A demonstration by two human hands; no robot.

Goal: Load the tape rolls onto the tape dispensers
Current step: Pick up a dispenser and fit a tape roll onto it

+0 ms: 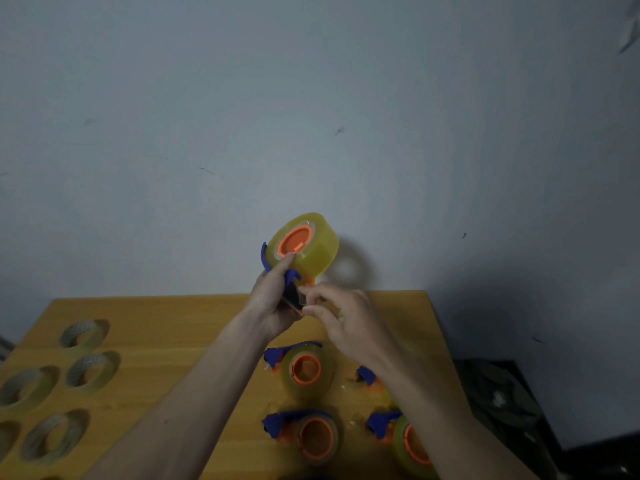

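The left hand (273, 303) is raised above the far edge of the counter (180, 344), its fingers curled round the blue handle of a tape dispenser (289, 280). The thumb lies up along the side of the yellowish tape roll (313, 249), which sits on the dispenser's orange hub, so this roll is already mounted and held in the air in front of the wall. The right hand (346, 320) is just beside the left, thumb and forefinger brought together in a pinch at the lower end of the dispenser; the other fingers hang loosely bent. What the pinch holds is too small and blurred to tell, though it may be the clear tape end.

No brand, label or writing can be read on any roll or dispenser.

On the counter under the forearms stand loaded dispensers with blue bodies and orange hubs: one (301, 370) near the middle, one (308, 436) nearer the near edge, and one (405, 441) toward the near right corner, partly hidden by the right forearm. Part of a further one (367, 377) shows beside the right wrist. Along the left edge lie loose tape rolls (52, 393), flat on their sides and apart from each other.

The counter is yellowish wood with visible grain. Behind it is a pale blue-grey wall (311, 116) with small dark marks. Dark, indistinct objects (505, 400) lie beyond the right edge.
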